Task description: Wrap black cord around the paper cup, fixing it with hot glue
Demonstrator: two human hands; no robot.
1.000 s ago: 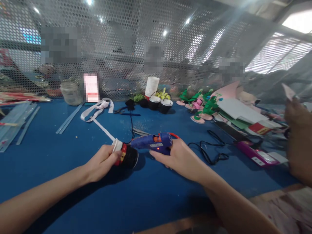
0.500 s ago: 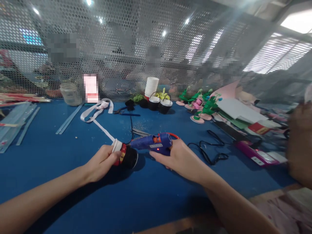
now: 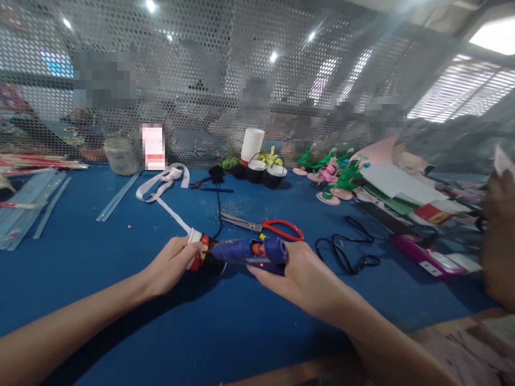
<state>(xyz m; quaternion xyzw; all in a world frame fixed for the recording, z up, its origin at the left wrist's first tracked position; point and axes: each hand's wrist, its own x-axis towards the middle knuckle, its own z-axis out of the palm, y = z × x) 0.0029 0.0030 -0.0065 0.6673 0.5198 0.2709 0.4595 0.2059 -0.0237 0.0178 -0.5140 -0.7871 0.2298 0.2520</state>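
Note:
My left hand (image 3: pixel 171 265) is closed round a small black cup with a white rim and a red band (image 3: pixel 200 254), held on its side just above the blue table (image 3: pixel 100 279). A white ribbon (image 3: pixel 167 206) runs from the cup's rim back across the table. My right hand (image 3: pixel 300 273) grips a blue hot glue gun (image 3: pixel 251 252) with an orange trigger and a lit red lamp. Its nozzle points left and touches the cup's side.
Red-handled scissors (image 3: pixel 267 228) lie just behind the glue gun, and a black cable (image 3: pixel 346 254) loops to the right. Black cups (image 3: pixel 265 171), stacked white cups (image 3: pixel 252 143), green and pink craft pieces (image 3: pixel 333 174) and paper sheets (image 3: pixel 396 185) stand farther back. Another person's hand (image 3: pixel 499 236) is at the right edge.
The glue gun has dropped lower and toward the cup, so its nozzle now lies against the cup's side. The scissors behind it have come into full view.

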